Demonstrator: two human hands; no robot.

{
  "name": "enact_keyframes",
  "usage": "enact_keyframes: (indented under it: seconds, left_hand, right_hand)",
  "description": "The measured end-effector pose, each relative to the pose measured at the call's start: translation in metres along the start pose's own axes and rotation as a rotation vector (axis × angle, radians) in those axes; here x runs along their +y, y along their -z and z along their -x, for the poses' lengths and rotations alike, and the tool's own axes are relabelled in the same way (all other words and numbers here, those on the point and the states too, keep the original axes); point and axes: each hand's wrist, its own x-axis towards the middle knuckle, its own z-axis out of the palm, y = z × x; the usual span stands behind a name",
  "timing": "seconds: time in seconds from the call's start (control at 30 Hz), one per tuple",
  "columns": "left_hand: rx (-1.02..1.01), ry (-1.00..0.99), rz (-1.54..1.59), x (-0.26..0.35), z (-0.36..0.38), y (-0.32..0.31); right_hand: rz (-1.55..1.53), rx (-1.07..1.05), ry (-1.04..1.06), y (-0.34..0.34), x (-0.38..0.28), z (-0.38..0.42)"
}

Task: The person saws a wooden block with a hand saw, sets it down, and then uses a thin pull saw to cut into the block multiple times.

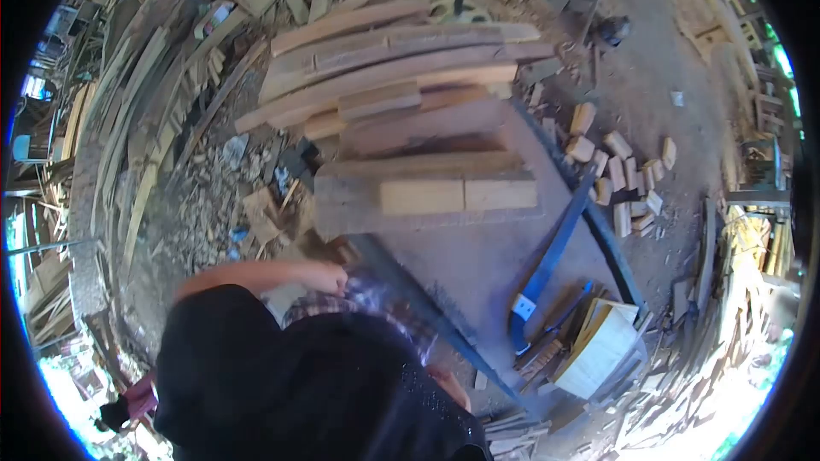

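My left hand (327, 277) is curled closed at my waist, beside a plaid cloth (359, 297); what it holds, if anything, is hidden. Low by my right side shows part of my right hand (450, 387), its fingers mostly hidden. In front of me is a worktable (461, 269) with a thick plank (342, 205) across it. Two pale wood blocks (423, 197) lie end to end on that plank. To the right rests a long dark-blue bar-like tool (557, 248) with a pale plate near its bent lower end.
Several long boards (384, 60) are stacked beyond the table. Cut wood blocks (628, 172) lie on the ground at right. A pale box-like wooden piece (598, 350) sits at the table's near right. Wood scraps (226, 196) cover the ground at left.
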Motion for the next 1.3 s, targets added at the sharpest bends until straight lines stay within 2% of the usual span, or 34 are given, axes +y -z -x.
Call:
enact_keyframes:
  seconds: [0.03, 0.07, 0.1, 0.17, 0.2, 0.27, 0.3, 0.37, 0.4, 0.43, 0.5, 0.57, 0.63, 0.67, 0.7, 0.77, 0.83, 0.87, 0.9, 0.97, 1.03, 1.07, 1.1, 1.13, 1.17, 1.2, 1.23, 1.27, 1.3]
  left_hand:
    - [-0.14, -0.071, 0.079, -0.006, 0.009, 0.007]
    - [-0.263, -0.062, 0.182, -0.014, 0.015, 0.008]
    - [-0.269, -0.06, 0.18, -0.009, 0.022, 0.015]
    - [-0.294, 0.219, 0.242, 0.014, 0.035, 0.029]
    - [-0.299, 0.221, 0.231, 0.015, 0.028, 0.031]
    - [0.06, 0.361, 0.097, 0.014, 0.017, 0.025]
    - [0.051, 0.364, 0.093, 0.008, 0.012, 0.017]
    - [0.295, 0.38, 0.153, -0.017, -0.006, 0.006]
    - [0.187, 0.314, 0.392, -0.041, -0.016, 0.003]
    - [0.284, 0.334, 0.313, -0.027, -0.009, 0.007]
    - [0.273, 0.206, 0.333, -0.034, -0.013, 0.016]
    - [0.199, 0.256, 0.349, 0.02, 0.013, 0.035]
    - [0.223, 0.307, 0.427, -0.031, -0.013, 0.025]
    - [0.245, 0.375, 0.266, -0.019, -0.012, 0.034]
    - [0.268, 0.441, 0.11, -0.007, -0.009, 0.038]
    - [0.215, 0.458, 0.124, -0.016, -0.02, 0.043]
    - [0.204, 0.556, 0.033, -0.026, -0.034, 0.045]
    - [0.4, 0.291, -0.183, -0.11, -0.074, 0.036]
    - [0.394, 0.269, -0.217, -0.135, -0.093, 0.037]
    - [0.468, 0.045, -0.372, -0.17, -0.113, 0.039]
    - [0.464, 0.082, -0.423, -0.162, -0.12, 0.042]
    - [0.502, 0.093, -0.276, -0.127, -0.104, 0.038]
    - [0.531, 0.105, -0.132, -0.109, -0.094, 0.033]
    - [0.547, -0.063, -0.231, -0.141, -0.116, 0.038]
    - [0.506, -0.095, -0.272, -0.134, -0.116, 0.035]
    - [0.551, -0.111, -0.135, -0.123, -0.111, 0.029]
    - [0.601, -0.119, 0.008, -0.119, -0.106, 0.026]
    - [0.502, -0.137, 0.067, -0.124, -0.112, 0.035]
    - [0.492, -0.156, 0.046, -0.124, -0.114, 0.037]
  right_hand:
    - [-0.115, -0.075, -0.008, -0.004, 0.006, 0.003]
    - [-0.076, -0.011, 0.012, -0.012, 0.01, 0.004]
    - [-0.083, -0.01, 0.01, -0.018, -0.017, 0.003]
    - [0.194, 0.091, 0.001, -0.023, -0.061, 0.002]
    - [0.28, 0.122, 0.005, -0.025, -0.059, -0.006]
    - [0.382, 0.168, 0.052, -0.021, -0.026, -0.043]
    - [0.418, 0.189, 0.093, -0.018, 0.001, -0.067]
    - [0.518, 0.23, 0.163, -0.014, 0.067, -0.127]
    - [0.618, 0.253, 0.194, -0.015, 0.104, -0.156]
    - [0.715, 0.288, 0.227, -0.015, 0.121, -0.182]
    - [0.625, 0.288, 0.239, -0.015, 0.096, -0.195]
    - [0.514, 0.278, 0.231, -0.034, 0.075, -0.184]
    - [0.396, 0.596, 0.27, -0.045, 0.04, -0.175]
    - [0.325, 0.728, 0.327, -0.045, 0.019, -0.169]
    - [0.282, 0.785, 0.323, -0.045, 0.017, -0.17]
    - [0.317, 0.775, 0.185, -0.051, 0.019, -0.175]
    - [0.276, 0.931, 0.11, -0.061, 0.006, -0.171]
    - [0.271, 1.022, 0.023, -0.068, 0.002, -0.171]
    - [0.242, 1.053, 0.02, -0.071, 0.003, -0.175]
    - [0.18, 0.977, -0.112, -0.071, 0.007, -0.182]
    - [0.066, 1.09, -0.059, -0.073, 0.018, -0.198]
    - [0.032, 1.225, 0.011, -0.073, 0.036, -0.22]
    - [0.044, 1.249, 0.011, -0.078, 0.03, -0.207]
    - [0.058, 1.287, 0.015, -0.077, 0.016, -0.189]
    - [-0.051, 1.388, 0.051, -0.082, 0.021, -0.186]
    - [-0.152, 1.486, 0.093, -0.087, 0.03, -0.184]
    - [-0.185, 1.515, 0.075, -0.092, 0.043, -0.186]
    - [-0.224, 1.451, 0.036, -0.097, 0.054, -0.19]
    - [-0.251, 1.389, 0.008, -0.099, 0.063, -0.195]
